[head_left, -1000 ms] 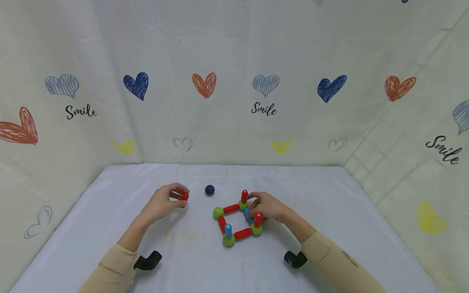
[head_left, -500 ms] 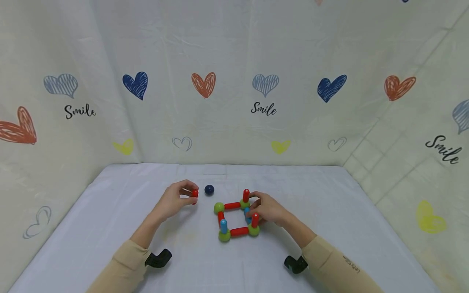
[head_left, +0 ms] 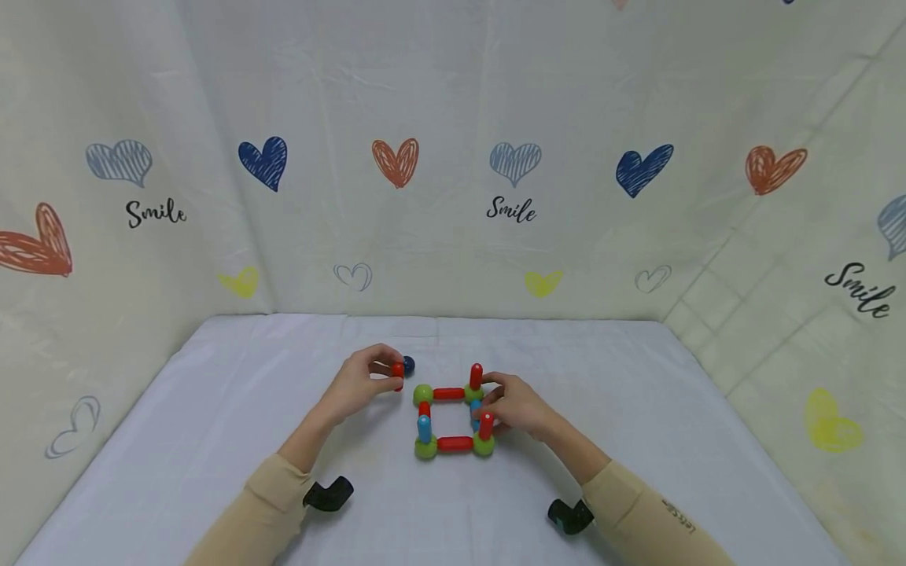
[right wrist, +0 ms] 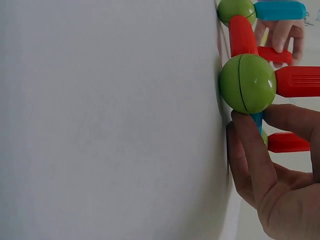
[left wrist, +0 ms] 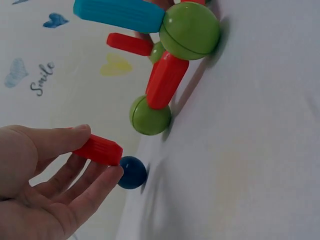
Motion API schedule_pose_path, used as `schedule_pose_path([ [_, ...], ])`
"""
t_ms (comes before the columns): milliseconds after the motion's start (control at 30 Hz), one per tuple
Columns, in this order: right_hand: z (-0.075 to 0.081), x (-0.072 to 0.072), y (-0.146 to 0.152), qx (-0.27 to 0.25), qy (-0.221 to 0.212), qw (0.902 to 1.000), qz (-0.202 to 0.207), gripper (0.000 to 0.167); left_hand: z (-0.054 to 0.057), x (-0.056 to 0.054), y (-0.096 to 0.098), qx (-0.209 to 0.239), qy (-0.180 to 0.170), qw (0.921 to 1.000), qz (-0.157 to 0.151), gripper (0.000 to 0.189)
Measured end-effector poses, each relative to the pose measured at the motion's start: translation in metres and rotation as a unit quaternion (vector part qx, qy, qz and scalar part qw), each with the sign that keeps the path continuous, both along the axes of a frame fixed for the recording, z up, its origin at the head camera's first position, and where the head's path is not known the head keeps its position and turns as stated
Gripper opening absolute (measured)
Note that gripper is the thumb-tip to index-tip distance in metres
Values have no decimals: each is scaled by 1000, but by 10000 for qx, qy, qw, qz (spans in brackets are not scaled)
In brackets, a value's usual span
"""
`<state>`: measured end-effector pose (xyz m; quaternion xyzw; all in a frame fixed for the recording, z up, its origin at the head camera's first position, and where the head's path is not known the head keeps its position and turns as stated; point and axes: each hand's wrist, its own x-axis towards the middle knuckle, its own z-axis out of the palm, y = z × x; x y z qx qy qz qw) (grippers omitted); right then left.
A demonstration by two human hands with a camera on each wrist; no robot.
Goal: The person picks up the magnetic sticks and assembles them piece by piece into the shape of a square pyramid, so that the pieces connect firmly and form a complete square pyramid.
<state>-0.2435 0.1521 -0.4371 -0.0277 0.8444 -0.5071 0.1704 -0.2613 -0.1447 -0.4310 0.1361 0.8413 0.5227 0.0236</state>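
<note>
In the head view, my left hand (head_left: 362,381) pinches a red rod (head_left: 398,377) upright between thumb and fingers, just left of the frame. Behind the rod is a dark blue ball (left wrist: 132,172) on the cloth. A square frame of green balls joined by rods lies to the right; its back left ball (head_left: 422,395) bears no upright. Upright rods stand on the other corners: a blue one (head_left: 424,428) front left, a red one (head_left: 486,425) front right and another red one (head_left: 476,376) back right. My right hand (head_left: 520,405) grips the blue side rod (right wrist: 257,120), partly hidden by its fingers.
A white cloth (head_left: 396,511) covers the table. Behind it hangs a pale curtain (head_left: 446,236) printed with hearts and words. Each sleeve has a black wrist device, one on the left (head_left: 329,494) and one on the right (head_left: 570,516).
My left hand has moved right with the red rod, up to the dark blue ball. The frame has turned slightly, its front side shifting left, while my right hand keeps hold of its blue side rod.
</note>
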Motion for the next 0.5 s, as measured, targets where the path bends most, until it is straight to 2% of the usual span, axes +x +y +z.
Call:
schedule_pose_path([
  [500, -3, -1, 1, 6, 46, 10000, 87, 62, 2, -1, 28, 264, 165, 9994, -161, 31],
])
